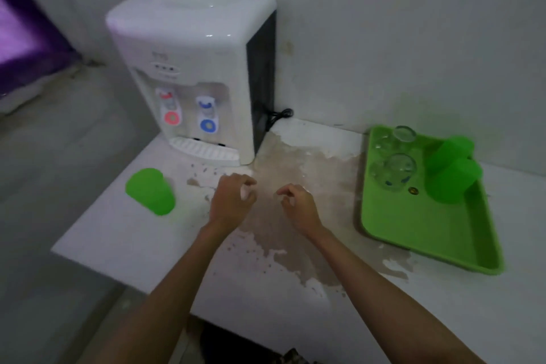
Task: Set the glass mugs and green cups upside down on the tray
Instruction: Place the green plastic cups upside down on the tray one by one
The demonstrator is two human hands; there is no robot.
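Tray (425, 233) on stained white counter (295, 289), corner wall (384, 38).

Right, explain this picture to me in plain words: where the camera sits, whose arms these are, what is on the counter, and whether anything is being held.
There is no robot here. The single picture comes from a wide-angle camera worn on a person's head, looking down at their own bare arms. The left hand and the right hand hover over a stained white counter with fingers loosely curled; neither holds anything. At the back stands a white water dispenser with a red tap and a blue tap. To the right lies a green tray carrying two glass mugs and two green cups. The picture is too blurred to be sure which way up they stand. One more green cup sits alone on the counter at the left, away from the tray.
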